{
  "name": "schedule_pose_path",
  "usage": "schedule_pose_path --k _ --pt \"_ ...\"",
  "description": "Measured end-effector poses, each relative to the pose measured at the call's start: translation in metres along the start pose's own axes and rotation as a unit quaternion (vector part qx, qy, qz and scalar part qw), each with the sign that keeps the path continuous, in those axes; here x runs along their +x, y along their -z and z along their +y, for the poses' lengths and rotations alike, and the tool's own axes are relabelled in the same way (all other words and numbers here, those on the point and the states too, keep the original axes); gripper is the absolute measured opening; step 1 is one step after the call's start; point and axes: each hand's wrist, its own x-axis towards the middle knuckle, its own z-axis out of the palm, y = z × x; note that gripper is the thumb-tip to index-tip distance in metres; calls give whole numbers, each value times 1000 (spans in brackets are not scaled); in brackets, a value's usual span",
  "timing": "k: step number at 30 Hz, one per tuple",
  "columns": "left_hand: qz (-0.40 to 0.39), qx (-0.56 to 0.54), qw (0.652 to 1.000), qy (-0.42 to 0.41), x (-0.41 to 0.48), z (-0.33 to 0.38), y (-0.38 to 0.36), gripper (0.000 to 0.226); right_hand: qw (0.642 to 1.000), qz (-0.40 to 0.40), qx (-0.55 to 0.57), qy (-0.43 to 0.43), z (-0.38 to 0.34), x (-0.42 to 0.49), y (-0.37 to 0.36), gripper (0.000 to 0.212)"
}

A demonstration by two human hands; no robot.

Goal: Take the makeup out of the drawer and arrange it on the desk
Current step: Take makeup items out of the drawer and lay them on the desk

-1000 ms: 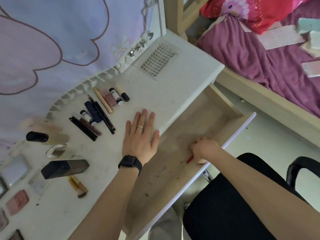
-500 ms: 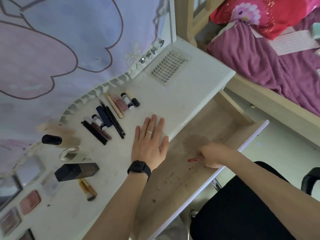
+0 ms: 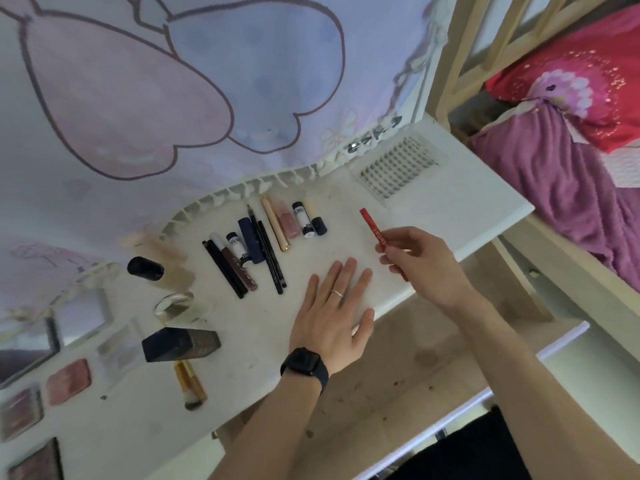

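Offered a bare strip of desk [image 3: 342, 216] between the row of pens and tubes [image 3: 266, 244] and the lash tray [image 3: 398, 171], closed behind by the curtain fringe [image 3: 242, 188], blocked in front by the flat left hand [image 3: 334, 313], and crossed from the right by the right hand [image 3: 422, 265] pinching the red pencil [image 3: 372, 230].

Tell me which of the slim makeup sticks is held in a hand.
The red stick, pinched by the right hand; the black pencils and gold tube lie untouched on the desk.
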Motion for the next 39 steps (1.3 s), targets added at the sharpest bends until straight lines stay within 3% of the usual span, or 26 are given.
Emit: schedule_pose_path --k 7,20,24,31,39 --pt "23 -31 999 -12 2 0 1 65 984 15 -177 29 -26 74 -42 20" --pt "35 -56 998 -12 1 0 -1 65 950 26 -289 116 -21 91 -74 31" --pt "38 -53 998 -12 1 0 0 65 932 17 -338 129 -20 92 -72 23" --pt "33 -39 999 -12 0 0 2 66 972 -13 -225 65 -33 75 -57 26" --pt "2 -10 1000 -5 2 1 2 65 990 134 -21 45 -6 -22 5 20"
